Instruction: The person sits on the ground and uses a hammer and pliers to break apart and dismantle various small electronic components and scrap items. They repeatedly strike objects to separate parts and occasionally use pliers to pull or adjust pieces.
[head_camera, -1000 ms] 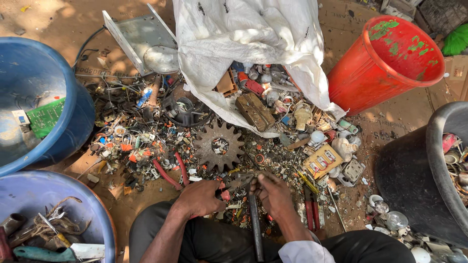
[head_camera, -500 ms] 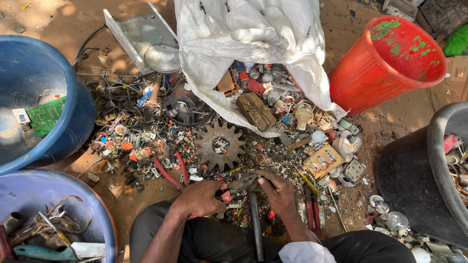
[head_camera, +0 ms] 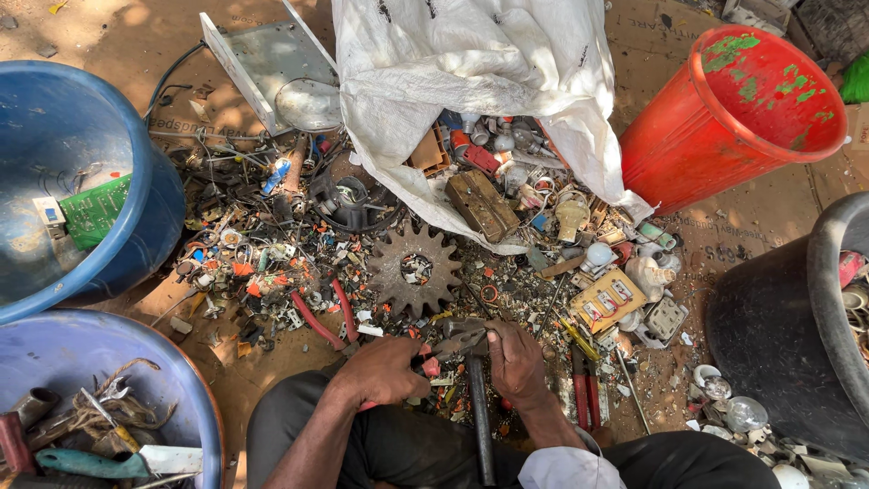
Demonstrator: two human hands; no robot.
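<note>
Little has shifted in the last second — the left hand (head_camera: 385, 371) still grips red-handled pliers (head_camera: 444, 349), the right hand (head_camera: 518, 362) closed over scrap at their jaws, below the rusty gear (head_camera: 415, 269) on the ground.

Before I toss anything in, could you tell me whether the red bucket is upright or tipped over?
Tipped. The red bucket leans on its side, its open mouth facing the camera, and nothing shows inside.
</note>
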